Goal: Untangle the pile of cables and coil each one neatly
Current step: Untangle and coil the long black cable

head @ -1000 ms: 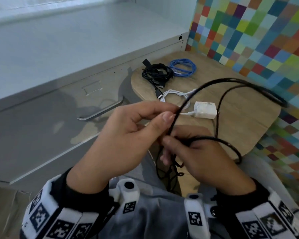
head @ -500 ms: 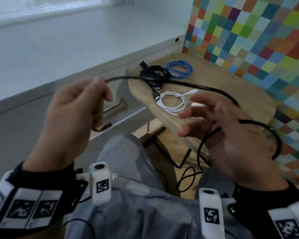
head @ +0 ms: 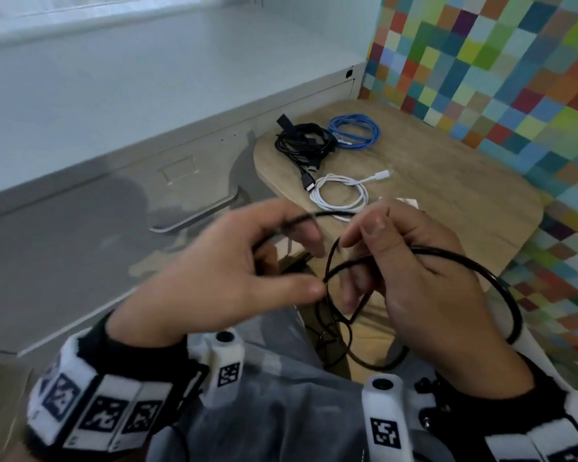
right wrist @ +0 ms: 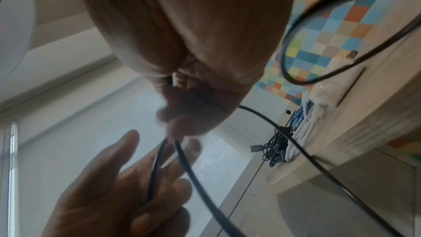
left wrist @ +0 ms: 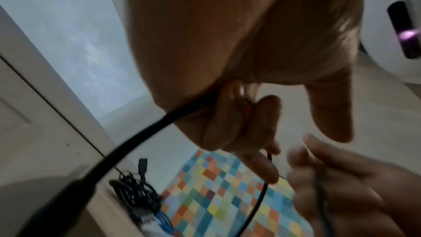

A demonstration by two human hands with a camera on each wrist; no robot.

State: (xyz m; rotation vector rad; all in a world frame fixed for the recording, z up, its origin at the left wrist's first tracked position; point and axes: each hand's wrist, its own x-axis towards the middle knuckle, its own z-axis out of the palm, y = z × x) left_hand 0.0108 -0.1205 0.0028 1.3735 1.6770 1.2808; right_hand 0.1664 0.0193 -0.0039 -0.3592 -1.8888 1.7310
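our left hand [left wrist: 239, 60] close up with fingers [left wrist: 227, 123] curled round a black cable [left wrist: 136, 140], our right hand [left wrist: 341, 183] blurred beside it, black cable bundle [left wrist: 134, 194] and blue cable [left wrist: 164, 223] on our counter [left wrist: 109, 210]

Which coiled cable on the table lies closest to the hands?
The white cable, coiled at the wooden table's near edge. The black bundle and blue cable lie farther back.

An office-like workroom: a grey metal filing cabinet [head: 121, 208] with a drawer handle [head: 194, 216] stands beside a small wooden desk [head: 447, 181]. A wall of multicoloured squares [head: 501, 71] backs the desk, and a pale window ledge [head: 147, 68] runs above the cabinet.
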